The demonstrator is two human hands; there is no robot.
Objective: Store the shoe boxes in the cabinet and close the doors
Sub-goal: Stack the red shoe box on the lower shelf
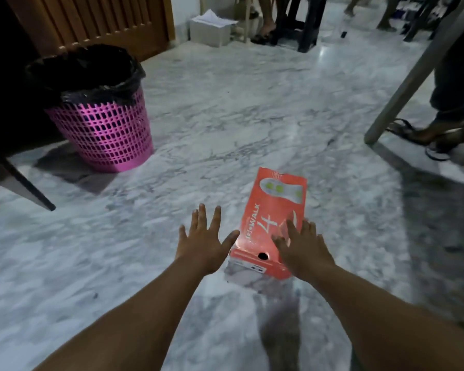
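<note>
An orange-red shoe box [272, 210] with white lettering and a sole print on its lid lies flat on the marble floor, its short end with a round hole toward me. My left hand [205, 241] is spread open just left of the box's near corner, apart from it or barely at its edge. My right hand [302, 246] is spread open over the box's near right corner; I cannot tell whether it touches. Neither hand holds anything. No cabinet is clearly in view.
A pink mesh bin [105, 129] with a black liner stands at the left beside dark furniture [8, 124]. A slanted pale table leg [405, 84] and a person's sandalled feet [437, 135] are at the right. A white box [210, 29] and chair legs sit far back.
</note>
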